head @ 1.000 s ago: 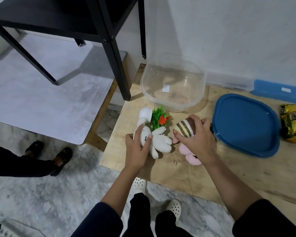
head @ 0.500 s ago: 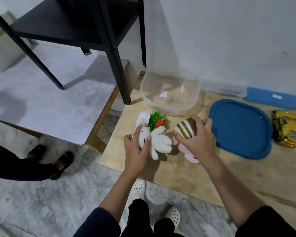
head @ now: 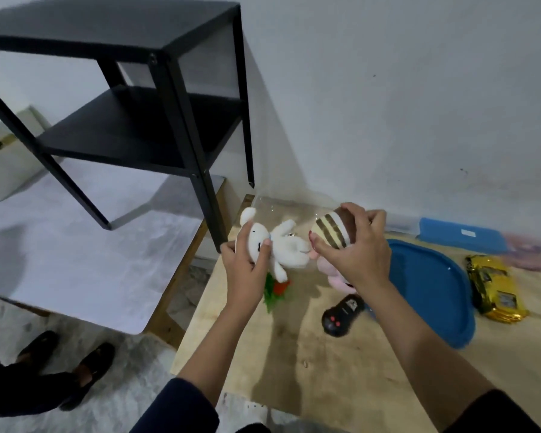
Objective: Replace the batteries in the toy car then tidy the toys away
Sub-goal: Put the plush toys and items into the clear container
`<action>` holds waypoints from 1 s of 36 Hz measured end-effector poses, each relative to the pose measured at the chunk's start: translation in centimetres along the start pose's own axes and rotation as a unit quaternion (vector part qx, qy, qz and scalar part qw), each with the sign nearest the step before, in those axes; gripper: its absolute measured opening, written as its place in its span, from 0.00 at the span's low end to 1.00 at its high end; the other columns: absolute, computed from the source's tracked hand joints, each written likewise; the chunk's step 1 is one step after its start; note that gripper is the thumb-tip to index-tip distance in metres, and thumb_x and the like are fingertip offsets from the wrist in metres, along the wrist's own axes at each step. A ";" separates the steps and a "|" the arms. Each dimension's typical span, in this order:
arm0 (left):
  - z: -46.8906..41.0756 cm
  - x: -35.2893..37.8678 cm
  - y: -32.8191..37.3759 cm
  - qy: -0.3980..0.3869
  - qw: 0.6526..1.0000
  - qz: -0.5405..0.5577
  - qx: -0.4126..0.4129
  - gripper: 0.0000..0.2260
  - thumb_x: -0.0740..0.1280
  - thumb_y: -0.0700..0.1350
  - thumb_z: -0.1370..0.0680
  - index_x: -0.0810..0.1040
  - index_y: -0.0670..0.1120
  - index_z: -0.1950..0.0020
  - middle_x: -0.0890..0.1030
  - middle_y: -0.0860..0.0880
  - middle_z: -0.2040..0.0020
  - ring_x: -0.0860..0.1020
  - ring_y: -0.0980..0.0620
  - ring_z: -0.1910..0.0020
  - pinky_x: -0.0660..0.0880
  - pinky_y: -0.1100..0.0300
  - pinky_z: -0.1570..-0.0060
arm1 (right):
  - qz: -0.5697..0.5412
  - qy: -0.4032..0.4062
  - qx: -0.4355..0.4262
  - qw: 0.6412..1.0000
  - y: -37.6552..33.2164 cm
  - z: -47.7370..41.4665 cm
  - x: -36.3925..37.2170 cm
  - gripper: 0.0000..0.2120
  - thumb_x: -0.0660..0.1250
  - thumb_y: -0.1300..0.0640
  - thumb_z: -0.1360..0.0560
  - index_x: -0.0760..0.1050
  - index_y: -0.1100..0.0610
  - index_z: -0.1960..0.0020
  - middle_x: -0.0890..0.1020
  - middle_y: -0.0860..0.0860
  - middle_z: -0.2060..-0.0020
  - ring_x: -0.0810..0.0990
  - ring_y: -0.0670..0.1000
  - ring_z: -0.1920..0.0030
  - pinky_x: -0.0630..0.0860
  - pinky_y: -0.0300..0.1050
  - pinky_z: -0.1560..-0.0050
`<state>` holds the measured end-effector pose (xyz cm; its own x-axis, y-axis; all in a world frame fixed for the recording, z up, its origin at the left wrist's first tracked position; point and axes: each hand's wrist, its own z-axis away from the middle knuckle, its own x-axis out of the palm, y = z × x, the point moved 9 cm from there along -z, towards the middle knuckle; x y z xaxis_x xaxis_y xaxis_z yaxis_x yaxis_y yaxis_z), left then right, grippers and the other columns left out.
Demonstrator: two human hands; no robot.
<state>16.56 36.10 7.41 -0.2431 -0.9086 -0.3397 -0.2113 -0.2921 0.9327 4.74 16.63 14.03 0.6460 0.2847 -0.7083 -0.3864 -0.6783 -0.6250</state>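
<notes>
Above the far left corner of the low wooden board (head: pixel 341 370): two bare hands, each closed on a soft toy and lifted clear of the surface. Left hand (head: pixel 245 270): fingers wrapped round the head of a white plush animal (head: pixel 278 245), whose limbs point toward the right hand. Right hand (head: pixel 355 248): fingers curled over a cream plush with brown stripes (head: pixel 330 231), a pink plush part (head: pixel 331 268) showing beneath the palm; whether these are one toy or two cannot be told. Behind both toys, against the wall: a clear plastic tub (head: pixel 281 207), largely hidden and faint. On the board, below the left hand: a small green artificial plant with an orange flower (head: pixel 275 289), lying on its side. On the board, just beside the right wrist: a black remote control with red buttons (head: pixel 341 315). Right of the wrist: a blue tub lid (head: pixel 434 289), lying flat. Further right, just beside the lid's edge: a gold toy car (head: pixel 494 289), resting on the board, well apart from both hands. Along the wall behind the lid: a long blue box (head: pixel 459 235). Left of the board: a black two-tier shelf unit (head: pixel 138 98) standing on a pale platform (head: pixel 75 239). Lower left: another person's dark shoes (head: pixel 66 364) on the marble floor.
</notes>
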 end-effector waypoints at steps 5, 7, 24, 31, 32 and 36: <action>-5.6 1.3 0.4 0.008 0.999 -0.004 -0.039 0.20 0.60 0.56 0.21 0.64 0.57 0.29 0.63 0.48 0.43 0.68 0.52 0.48 0.64 0.64 0.45 | -0.025 0.042 0.029 0.998 -0.6 -4.2 0.8 0.34 0.73 0.36 0.40 0.68 0.46 0.39 0.66 0.50 0.47 0.73 0.48 0.56 0.76 0.45 0.60; -8.0 2.1 0.1 0.003 0.999 -0.012 -0.041 0.20 0.59 0.57 0.21 0.65 0.56 0.30 0.66 0.46 0.43 0.69 0.50 0.47 0.67 0.61 0.45 | -0.039 0.059 0.046 0.996 -0.4 -5.5 1.4 0.33 0.74 0.37 0.40 0.68 0.46 0.39 0.66 0.50 0.47 0.73 0.48 0.56 0.75 0.44 0.59; -15.6 11.4 -6.1 -0.116 0.983 -0.104 -0.098 0.24 0.64 0.57 0.24 0.61 0.52 0.30 0.67 0.42 0.33 0.71 0.43 0.38 0.69 0.60 0.49 | -0.040 0.040 0.264 0.963 6.4 -8.5 12.7 0.29 0.72 0.36 0.40 0.66 0.44 0.43 0.66 0.52 0.47 0.76 0.55 0.54 0.77 0.50 0.52; -15.5 12.6 -8.0 -0.193 0.955 -0.207 -0.088 0.23 0.57 0.48 0.19 0.55 0.52 0.24 0.51 0.41 0.24 0.54 0.41 0.26 0.60 0.49 0.29 | 0.009 0.010 0.226 0.974 7.1 -8.4 14.8 0.27 0.69 0.47 0.29 0.66 0.53 0.34 0.62 0.58 0.40 0.73 0.56 0.49 0.73 0.43 0.48; -15.5 12.6 -8.1 -0.204 0.951 -0.219 -0.077 0.23 0.56 0.47 0.18 0.54 0.51 0.24 0.50 0.42 0.24 0.52 0.42 0.25 0.58 0.51 0.28 | 0.007 0.006 0.205 0.979 6.9 -8.5 15.0 0.25 0.67 0.51 0.28 0.66 0.55 0.33 0.61 0.59 0.37 0.73 0.57 0.46 0.72 0.42 0.46; -15.8 13.0 -8.2 -0.237 0.934 -0.265 -0.027 0.22 0.51 0.45 0.18 0.53 0.49 0.23 0.47 0.46 0.22 0.47 0.46 0.24 0.53 0.52 0.26 | 0.041 -0.007 0.151 0.988 6.4 -8.1 15.7 0.24 0.64 0.54 0.25 0.64 0.54 0.31 0.59 0.60 0.31 0.67 0.59 0.35 0.66 0.46 0.35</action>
<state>30.05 22.01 -2.70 -0.5131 -0.4006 -0.7591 -0.3760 -0.6901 0.6183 17.76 11.29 1.53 0.5962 0.2478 -0.7636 -0.6170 -0.4672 -0.6333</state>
